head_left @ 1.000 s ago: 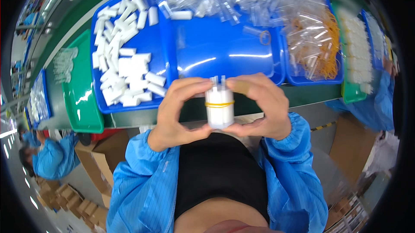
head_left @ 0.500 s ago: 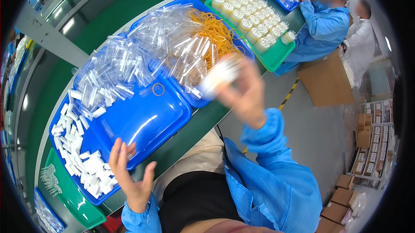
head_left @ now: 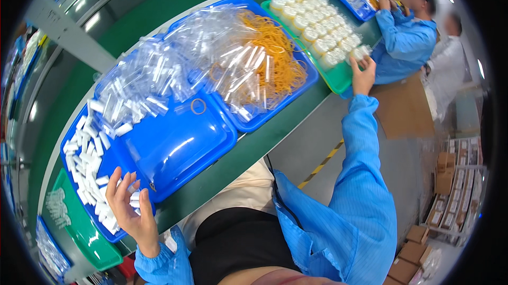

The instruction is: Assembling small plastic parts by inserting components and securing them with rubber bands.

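Observation:
My right hand (head_left: 363, 77) reaches to the green tray (head_left: 338, 85) at the far right. Its thumb and fingers close around a small white and clear bundle (head_left: 361, 52) at the end of the near row. Several rows of similar bundles (head_left: 317, 28), with yellowish bands, stand on that tray. My left hand (head_left: 132, 208) is palm up, fingers apart and slightly curled. It hovers beside the loose white blocks (head_left: 87, 166) in the left blue tray, holding nothing that I can see.
Clear plastic sleeves (head_left: 153, 68) are heaped across the blue trays (head_left: 182, 145). Orange rubber bands (head_left: 275, 47) pile up on the right, and one single band (head_left: 198, 106) lies apart. Another green tray (head_left: 90, 240) sits at far left. A co-worker in blue (head_left: 405, 36) works beyond.
My right hand has carried a white bundle rightward from above the rubber bands to the green tray. My left hand has shifted left and stays open. The view has turned slightly.

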The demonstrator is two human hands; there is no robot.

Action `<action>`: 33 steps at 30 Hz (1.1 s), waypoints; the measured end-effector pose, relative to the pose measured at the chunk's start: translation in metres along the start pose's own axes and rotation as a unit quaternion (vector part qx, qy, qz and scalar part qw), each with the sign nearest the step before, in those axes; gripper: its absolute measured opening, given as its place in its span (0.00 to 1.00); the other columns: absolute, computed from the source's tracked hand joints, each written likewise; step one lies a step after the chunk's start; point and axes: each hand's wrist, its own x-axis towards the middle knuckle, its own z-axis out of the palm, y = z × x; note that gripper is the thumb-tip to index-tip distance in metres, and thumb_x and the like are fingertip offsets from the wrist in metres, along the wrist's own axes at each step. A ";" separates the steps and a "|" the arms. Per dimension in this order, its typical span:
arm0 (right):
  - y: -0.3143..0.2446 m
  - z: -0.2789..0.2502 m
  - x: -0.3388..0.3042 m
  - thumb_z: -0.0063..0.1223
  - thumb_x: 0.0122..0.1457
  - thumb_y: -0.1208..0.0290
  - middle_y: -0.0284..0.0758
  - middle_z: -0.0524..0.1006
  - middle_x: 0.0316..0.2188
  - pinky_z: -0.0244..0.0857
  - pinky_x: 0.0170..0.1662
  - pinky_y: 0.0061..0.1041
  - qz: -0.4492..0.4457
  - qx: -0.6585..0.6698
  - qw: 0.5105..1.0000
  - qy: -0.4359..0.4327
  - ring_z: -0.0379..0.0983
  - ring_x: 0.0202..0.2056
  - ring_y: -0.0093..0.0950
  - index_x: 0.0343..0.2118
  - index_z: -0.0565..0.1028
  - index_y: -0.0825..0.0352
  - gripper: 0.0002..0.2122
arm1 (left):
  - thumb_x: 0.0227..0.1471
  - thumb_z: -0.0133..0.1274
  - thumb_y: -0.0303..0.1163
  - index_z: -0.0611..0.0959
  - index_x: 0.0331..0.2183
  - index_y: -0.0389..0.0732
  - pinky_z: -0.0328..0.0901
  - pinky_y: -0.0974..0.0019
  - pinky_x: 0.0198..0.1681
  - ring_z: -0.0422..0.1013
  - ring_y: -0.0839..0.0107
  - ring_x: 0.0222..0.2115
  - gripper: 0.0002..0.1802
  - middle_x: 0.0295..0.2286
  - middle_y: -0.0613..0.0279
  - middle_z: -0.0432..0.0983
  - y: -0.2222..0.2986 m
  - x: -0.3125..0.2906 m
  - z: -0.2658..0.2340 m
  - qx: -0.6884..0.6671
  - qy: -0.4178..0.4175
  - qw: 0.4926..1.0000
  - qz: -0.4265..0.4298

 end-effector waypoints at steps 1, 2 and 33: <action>0.017 0.008 0.004 0.69 0.52 0.63 0.43 0.77 0.45 0.68 0.49 0.31 -0.018 0.010 1.000 0.004 0.77 0.45 0.34 0.50 0.71 0.73 0.27 | 0.55 0.57 0.23 0.77 0.51 0.38 0.72 0.61 0.48 0.73 0.60 0.48 0.21 0.55 0.48 0.65 -0.001 0.001 -0.003 0.001 -0.007 1.000 0.005; 0.017 0.011 0.002 0.69 0.53 0.62 0.44 0.75 0.45 0.68 0.49 0.31 -0.037 -0.023 0.999 0.004 0.76 0.45 0.34 0.49 0.72 0.73 0.26 | 0.54 0.57 0.22 0.77 0.50 0.38 0.73 0.61 0.48 0.73 0.60 0.47 0.20 0.55 0.48 0.66 -0.001 -0.002 -0.012 0.014 -0.006 1.000 0.003; -0.414 0.056 -0.278 0.62 0.50 0.75 0.34 0.75 0.44 0.64 0.45 0.33 -0.531 0.236 0.687 -0.437 0.71 0.45 0.35 0.39 0.77 0.64 0.12 | 0.62 0.51 0.33 0.75 0.55 0.44 0.64 0.57 0.57 0.68 0.54 0.54 0.20 0.54 0.51 0.70 -0.096 0.093 -0.085 0.206 -0.045 0.971 0.110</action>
